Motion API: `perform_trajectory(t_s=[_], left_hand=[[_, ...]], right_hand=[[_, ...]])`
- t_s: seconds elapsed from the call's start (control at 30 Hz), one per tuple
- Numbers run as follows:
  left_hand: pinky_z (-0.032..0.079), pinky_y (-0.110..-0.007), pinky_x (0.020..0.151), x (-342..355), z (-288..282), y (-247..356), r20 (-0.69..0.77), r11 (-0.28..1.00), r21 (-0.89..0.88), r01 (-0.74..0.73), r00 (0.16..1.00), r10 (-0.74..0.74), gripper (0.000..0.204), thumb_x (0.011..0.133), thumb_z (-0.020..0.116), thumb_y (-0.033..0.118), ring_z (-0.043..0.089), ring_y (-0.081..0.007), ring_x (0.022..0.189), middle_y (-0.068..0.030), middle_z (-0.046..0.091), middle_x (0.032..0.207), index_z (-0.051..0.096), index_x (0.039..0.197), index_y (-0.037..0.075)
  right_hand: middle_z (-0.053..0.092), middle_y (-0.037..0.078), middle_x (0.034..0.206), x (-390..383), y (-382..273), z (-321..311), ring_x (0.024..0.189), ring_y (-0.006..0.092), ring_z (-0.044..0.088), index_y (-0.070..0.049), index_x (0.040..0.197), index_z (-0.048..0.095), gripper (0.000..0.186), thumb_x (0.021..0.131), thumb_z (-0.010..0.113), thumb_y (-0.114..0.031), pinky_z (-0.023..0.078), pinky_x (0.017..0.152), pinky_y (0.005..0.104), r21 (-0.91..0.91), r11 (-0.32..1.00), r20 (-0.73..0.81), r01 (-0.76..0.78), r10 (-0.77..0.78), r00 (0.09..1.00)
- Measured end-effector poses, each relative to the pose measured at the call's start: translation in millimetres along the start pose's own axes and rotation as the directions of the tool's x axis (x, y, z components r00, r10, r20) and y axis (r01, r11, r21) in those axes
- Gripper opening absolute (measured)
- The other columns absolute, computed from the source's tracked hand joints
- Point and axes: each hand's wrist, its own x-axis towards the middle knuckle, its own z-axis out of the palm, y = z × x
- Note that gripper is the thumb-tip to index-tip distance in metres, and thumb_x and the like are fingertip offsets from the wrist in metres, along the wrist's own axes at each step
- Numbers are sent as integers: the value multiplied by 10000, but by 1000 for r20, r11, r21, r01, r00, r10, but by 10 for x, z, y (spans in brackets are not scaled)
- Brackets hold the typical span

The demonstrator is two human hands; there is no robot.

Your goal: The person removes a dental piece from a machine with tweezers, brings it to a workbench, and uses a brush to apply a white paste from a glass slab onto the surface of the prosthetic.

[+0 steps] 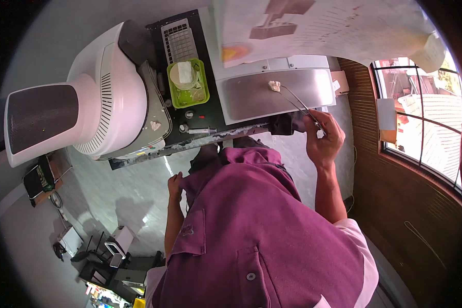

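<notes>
My right hand (pixel 325 138) is closed around long metal tweezers (pixel 302 104) at the front right corner of a shiny metal tray (pixel 251 97). One slim tip reaches a small crumpled whitish wad (pixel 274 86) above the tray; whether it grips the wad or only touches it I cannot tell. The tweezers' other tip looks spread apart from the first. My left hand (pixel 175 186) hangs low beside the purple apron (pixel 241 205), below the desk's front edge. Its fingers are curled, and what they may hold is hidden.
A lime-green basket (pixel 206 95) with a round tub and white pad stands on the black desk, near a grey keyboard (pixel 179 41). A syringe (pixel 200 131) and small bottles lie in front. The large white vented machine (pixel 108 97) fills the left; a printed sheet (pixel 323 31) overhangs the tray.
</notes>
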Motion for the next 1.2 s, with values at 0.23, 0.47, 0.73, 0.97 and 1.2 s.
perform_trajectory(t_s=[0.23,0.47,0.73,0.97,1.2], left_hand=[[283,-311,430,-205,-27,-784,-47,986,11,167,985,-166,280,981,598,286,381,-100,440,40,411,560,649,811,69],[281,-327,435,-437,187,-1044,15,989,146,38,999,-40,259,940,597,265,383,-106,443,26,437,566,635,772,72],[302,-321,442,-504,434,-875,-51,995,33,94,994,-92,255,914,620,269,400,-111,459,19,461,586,561,709,129],[307,-303,437,-568,526,-803,-147,935,-239,261,942,-300,280,921,639,293,403,-105,454,23,452,584,543,718,127],[315,-307,436,-648,537,-789,-139,951,-189,246,952,-274,261,926,625,289,411,-114,458,17,458,588,578,742,111]], right_hand=[[780,94,939,314,416,-95,737,157,720,-38,1042,768,196,856,804,15,564,640,286,1,997,143,74,-73,987],[773,85,907,547,570,-125,698,119,664,-13,1043,767,202,850,808,32,526,636,268,102,991,265,88,-113,958],[776,81,910,617,650,-127,672,130,641,-22,1035,770,219,828,824,25,525,633,273,110,984,278,137,-162,947],[773,81,908,610,658,-100,659,135,632,-22,1023,771,204,830,828,13,523,623,278,98,983,275,154,-176,945],[773,81,907,608,667,-94,661,136,641,-19,1019,770,182,845,819,6,524,619,277,104,982,269,155,-178,947]])
